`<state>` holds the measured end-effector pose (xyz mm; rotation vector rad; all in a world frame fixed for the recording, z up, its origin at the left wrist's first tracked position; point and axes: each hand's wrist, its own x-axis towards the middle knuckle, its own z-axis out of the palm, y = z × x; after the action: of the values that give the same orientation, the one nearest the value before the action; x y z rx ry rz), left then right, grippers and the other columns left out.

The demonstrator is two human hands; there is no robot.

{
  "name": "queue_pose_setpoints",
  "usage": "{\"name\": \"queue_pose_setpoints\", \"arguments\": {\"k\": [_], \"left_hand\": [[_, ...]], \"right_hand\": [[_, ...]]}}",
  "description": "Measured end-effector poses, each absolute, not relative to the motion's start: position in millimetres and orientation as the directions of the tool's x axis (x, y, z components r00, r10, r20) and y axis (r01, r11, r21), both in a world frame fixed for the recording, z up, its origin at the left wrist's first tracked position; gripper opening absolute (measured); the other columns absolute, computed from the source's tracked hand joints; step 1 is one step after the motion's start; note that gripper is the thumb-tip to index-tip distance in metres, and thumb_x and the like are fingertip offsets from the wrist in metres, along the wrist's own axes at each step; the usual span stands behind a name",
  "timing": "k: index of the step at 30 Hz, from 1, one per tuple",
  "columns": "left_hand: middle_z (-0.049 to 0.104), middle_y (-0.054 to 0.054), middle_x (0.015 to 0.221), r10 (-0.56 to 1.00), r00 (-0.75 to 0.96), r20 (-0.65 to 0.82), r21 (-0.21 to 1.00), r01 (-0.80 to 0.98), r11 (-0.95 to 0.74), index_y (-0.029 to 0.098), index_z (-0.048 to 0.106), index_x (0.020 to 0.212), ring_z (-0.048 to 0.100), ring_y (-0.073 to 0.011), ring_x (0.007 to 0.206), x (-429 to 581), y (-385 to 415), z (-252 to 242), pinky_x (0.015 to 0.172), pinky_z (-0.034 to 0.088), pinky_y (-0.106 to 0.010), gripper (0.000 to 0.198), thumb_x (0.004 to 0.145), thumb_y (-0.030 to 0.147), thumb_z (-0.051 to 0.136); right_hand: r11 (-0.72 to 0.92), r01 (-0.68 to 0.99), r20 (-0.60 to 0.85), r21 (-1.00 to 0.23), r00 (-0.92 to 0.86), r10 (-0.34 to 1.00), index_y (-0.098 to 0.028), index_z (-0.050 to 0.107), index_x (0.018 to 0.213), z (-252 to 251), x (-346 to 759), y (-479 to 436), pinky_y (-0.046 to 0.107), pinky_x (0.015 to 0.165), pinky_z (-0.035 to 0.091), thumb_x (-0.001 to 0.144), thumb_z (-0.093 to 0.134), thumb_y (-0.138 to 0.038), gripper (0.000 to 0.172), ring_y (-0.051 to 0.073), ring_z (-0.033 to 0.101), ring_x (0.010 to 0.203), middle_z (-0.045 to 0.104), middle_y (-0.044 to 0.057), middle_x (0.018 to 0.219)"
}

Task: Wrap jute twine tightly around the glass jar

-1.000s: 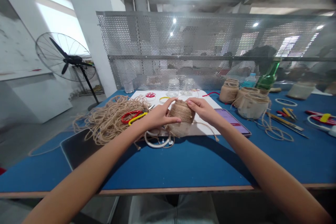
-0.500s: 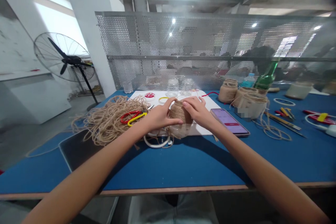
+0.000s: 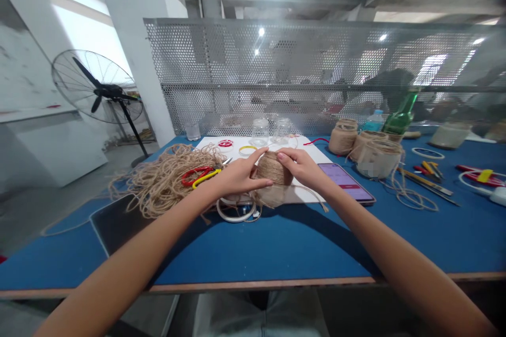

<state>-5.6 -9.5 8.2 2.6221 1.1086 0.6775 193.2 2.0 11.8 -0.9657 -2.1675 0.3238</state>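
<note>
- The twine-wrapped jar (image 3: 274, 171) is at the middle of the scene, over the near part of a white sheet (image 3: 314, 155) on the blue table (image 3: 269, 253); whether its base touches down cannot be told.
- Twine coils cover its upper part, while the lower part looks pale and see-through, probably glass.
- It would likely be fairly light but stiff, breakable if dropped; the bare lower wall may be slippery, the coils rougher and apt to shift if rubbed.
- The coiled sides look the surest place to take hold, with one hand on each side.
- The left hand (image 3: 239, 175) is spread partway around the jar's left side, thumb along the near face, fingers toward the far upper edge.
- The right hand (image 3: 303, 167) is more closed, its thumb and fingertips gathered on the upper right edge; whether they pinch a strand is too small to tell.
- A loose twine end (image 3: 318, 198) lies right of the jar, near the phone (image 3: 351, 184).
</note>
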Motion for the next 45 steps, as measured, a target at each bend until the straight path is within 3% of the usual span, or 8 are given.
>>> {"name": "queue_pose_setpoints", "arguments": {"k": [9, 24, 28, 31, 37, 41, 45], "left_hand": [[0.05, 0.005, 0.058, 0.686, 0.649, 0.329, 0.309, 0.613, -0.727, 0.016, 0.021, 0.136, 0.047, -0.0113, 0.052, -12, -9, 13, 0.052, 0.032, -0.021, 0.072, 0.078, 0.044, 0.053], [0.051, 0.005, 0.057, 0.657, 0.66, 0.365, 0.156, 0.652, -0.742, 0.018, 0.024, 0.136, 0.044, -0.0107, 0.049, -12, -15, 19, 0.054, 0.032, -0.021, 0.063, 0.081, 0.038, 0.049], [0.049, 0.005, 0.056, 0.676, 0.651, 0.346, 0.198, 0.654, -0.73, 0.017, 0.021, 0.137, 0.042, -0.0103, 0.048, -12, -10, 15, 0.053, 0.031, -0.021, 0.065, 0.082, 0.04, 0.048], [0.046, 0.007, 0.054, 0.695, 0.655, 0.296, 0.295, 0.629, -0.719, 0.016, 0.015, 0.138, 0.043, -0.0103, 0.048, -11, -9, 13, 0.051, 0.03, -0.021, 0.068, 0.083, 0.041, 0.048], [0.04, 0.008, 0.051, 0.763, 0.608, 0.22, 0.472, 0.618, -0.629, 0.015, 0.014, 0.139, 0.042, -0.0107, 0.048, -10, -5, 10, 0.049, 0.029, -0.021, 0.076, 0.08, 0.045, 0.052], [0.042, 0.007, 0.052, 0.769, 0.599, 0.224, 0.476, 0.621, -0.622, 0.016, 0.015, 0.138, 0.042, -0.0108, 0.049, -9, -2, 7, 0.05, 0.029, -0.021, 0.078, 0.078, 0.046, 0.054], [0.043, 0.007, 0.052, 0.769, 0.591, 0.243, 0.475, 0.618, -0.626, 0.018, 0.016, 0.138, 0.043, -0.0111, 0.05, -8, -3, 6, 0.051, 0.029, -0.021, 0.077, 0.077, 0.048, 0.054]], "right_hand": [[0.71, 0.493, 0.505, -0.503, -0.499, 0.704, -0.016, 0.054, 0.074, 12, 196, 6, 0.028, 0.066, 0.036, 0.087, 0.033, -0.031, 0.029, 0.015, 0.048, 0.07, 0.056, 0.004, 0.075], [0.7, 0.504, 0.505, -0.505, -0.485, 0.714, -0.017, 0.056, 0.073, 11, 197, 8, 0.029, 0.069, 0.037, 0.087, 0.033, -0.033, 0.031, 0.015, 0.049, 0.071, 0.057, 0.003, 0.074], [0.692, 0.464, 0.501, -0.554, -0.478, 0.722, -0.016, 0.053, 0.07, 10, 197, 9, 0.027, 0.063, 0.035, 0.086, 0.034, -0.034, 0.031, 0.014, 0.045, 0.066, 0.051, 0.001, 0.066], [0.676, 0.401, 0.482, -0.618, -0.486, 0.729, -0.016, 0.052, 0.07, 9, 197, 10, 0.026, 0.06, 0.034, 0.086, 0.035, -0.034, 0.03, 0.013, 0.043, 0.062, 0.047, 0.0, 0.064], [0.643, 0.31, 0.429, -0.7, -0.536, 0.727, -0.016, 0.053, 0.077, 7, 201, 13, 0.026, 0.063, 0.037, 0.087, 0.035, -0.037, 0.03, 0.012, 0.046, 0.066, 0.053, 0.002, 0.072], [0.665, 0.292, 0.414, -0.687, -0.595, 0.689, -0.015, 0.055, 0.088, 12, 205, 13, 0.028, 0.069, 0.038, 0.087, 0.034, -0.037, 0.03, 0.015, 0.05, 0.076, 0.057, 0.004, 0.083], [0.695, 0.427, 0.433, -0.578, -0.562, 0.705, -0.016, 0.058, 0.087, 14, 208, 14, 0.036, 0.082, 0.034, 0.085, 0.034, -0.029, 0.027, 0.018, 0.05, 0.085, 0.059, 0.006, 0.089]]}}
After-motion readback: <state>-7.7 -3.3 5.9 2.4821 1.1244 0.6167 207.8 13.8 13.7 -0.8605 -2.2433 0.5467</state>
